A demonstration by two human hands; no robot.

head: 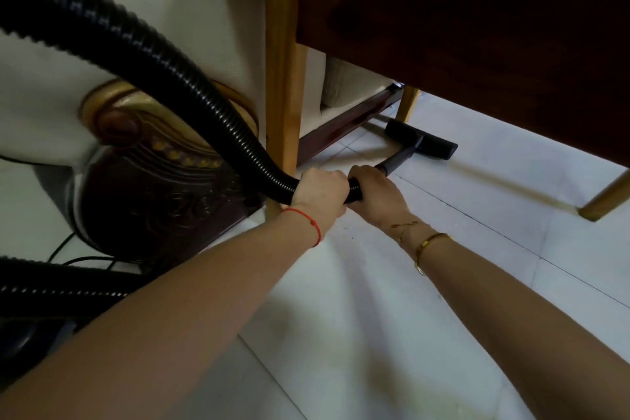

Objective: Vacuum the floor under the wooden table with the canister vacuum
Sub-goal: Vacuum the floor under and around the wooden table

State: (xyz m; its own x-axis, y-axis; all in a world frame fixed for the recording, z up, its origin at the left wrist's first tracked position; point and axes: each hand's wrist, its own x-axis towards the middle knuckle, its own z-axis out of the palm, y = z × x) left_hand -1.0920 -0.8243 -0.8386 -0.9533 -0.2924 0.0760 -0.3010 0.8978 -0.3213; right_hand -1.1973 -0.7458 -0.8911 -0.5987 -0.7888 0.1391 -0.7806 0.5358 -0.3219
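- The black floor nozzle [422, 139] of the vacuum lies flat on the white tiled floor [460, 215], under the wooden table [460, 27] and just in front of its far leg [407, 107].
- From the nozzle a grey wand [397, 158] runs back, out from under the table, to my hands.
- My right hand [376, 193] is closed around the black handle end of the wand; the fingers curl over it.
- My left hand [317, 196] grips the ribbed black hose [143, 54] just behind the right hand — beside the near table leg [281, 78].
- The hose rises in an arc to the left of the table; another part of it lies low, further left.
- On my left wrist is a red string [306, 220], on the right wrist gold bracelets [422, 245].
- Left of the table stands a cream sofa [153, 3] with a dark carved arm — touching the near leg or not, I cannot tell.
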